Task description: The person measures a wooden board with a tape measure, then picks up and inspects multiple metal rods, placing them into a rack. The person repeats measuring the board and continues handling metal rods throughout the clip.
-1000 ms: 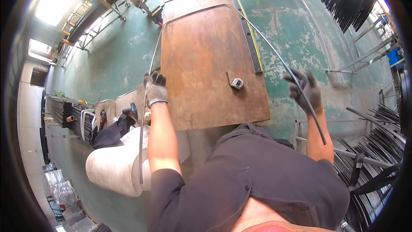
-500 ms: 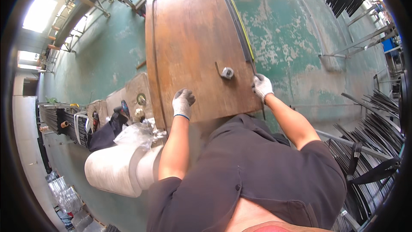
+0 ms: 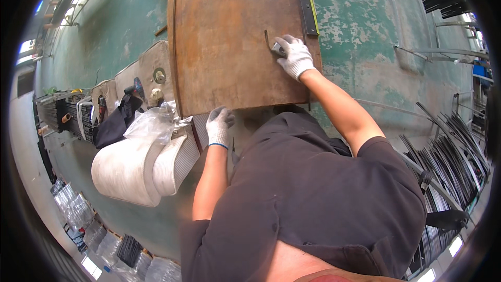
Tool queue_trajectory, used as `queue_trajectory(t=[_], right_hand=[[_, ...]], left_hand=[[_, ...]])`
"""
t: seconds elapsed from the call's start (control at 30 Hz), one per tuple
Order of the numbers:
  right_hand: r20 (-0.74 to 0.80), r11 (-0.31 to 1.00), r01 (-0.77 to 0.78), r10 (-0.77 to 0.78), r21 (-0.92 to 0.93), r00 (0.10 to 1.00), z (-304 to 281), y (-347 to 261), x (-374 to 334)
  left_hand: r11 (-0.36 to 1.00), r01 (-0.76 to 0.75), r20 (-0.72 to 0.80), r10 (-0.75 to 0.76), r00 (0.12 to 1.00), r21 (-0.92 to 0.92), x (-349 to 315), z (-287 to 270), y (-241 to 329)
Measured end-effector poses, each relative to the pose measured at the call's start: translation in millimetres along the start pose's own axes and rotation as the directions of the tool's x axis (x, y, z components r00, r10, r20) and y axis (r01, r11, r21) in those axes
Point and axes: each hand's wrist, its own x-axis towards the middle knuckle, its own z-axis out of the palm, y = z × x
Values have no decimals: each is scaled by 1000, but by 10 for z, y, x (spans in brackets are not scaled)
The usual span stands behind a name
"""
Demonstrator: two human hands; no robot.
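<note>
A long wooden table (image 3: 229, 47) with a worn brown top stretches away in front of me. My right hand (image 3: 295, 57), in a white knitted glove, has its fingers round a small silver, boxy tape measure (image 3: 278, 49) on the tabletop, which the hand partly covers. Beside it, a thin dark strap or strip (image 3: 266, 39) sticks out to the left. At the table's near edge, left of my body, is my gloved left hand (image 3: 219, 124). Its fingers are curled in and no object shows in them. A black flat bar with holes (image 3: 307, 2) and a yellow edge lies along the table's right side.
Left of the table, a worn side bench (image 3: 148, 70) carries a blue-and-black power tool (image 3: 137, 87), a tape roll (image 3: 159, 75), black cloth (image 3: 116, 125) and clear plastic (image 3: 148, 124). A large whitish roll (image 3: 128, 169) sits nearer. Racks of long black strips (image 3: 446, 162) stand right.
My right hand has gone from the table's right edge onto the tape measure. My left hand has come back from above the tabletop to its near edge. The view has shifted.
</note>
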Motion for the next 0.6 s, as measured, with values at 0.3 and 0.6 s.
queue_trajectory(t=[0.3, 0.6], right_hand=[[518, 738, -479, 205, 475, 830, -596, -389, 322], [639, 806, -330, -75, 491, 766, -1073, -1546, -126]], left_hand=[[987, -144, 130, 134, 982, 73, -237, 394, 353], [979, -10, 345, -63, 936, 206, -720, 773, 897]])
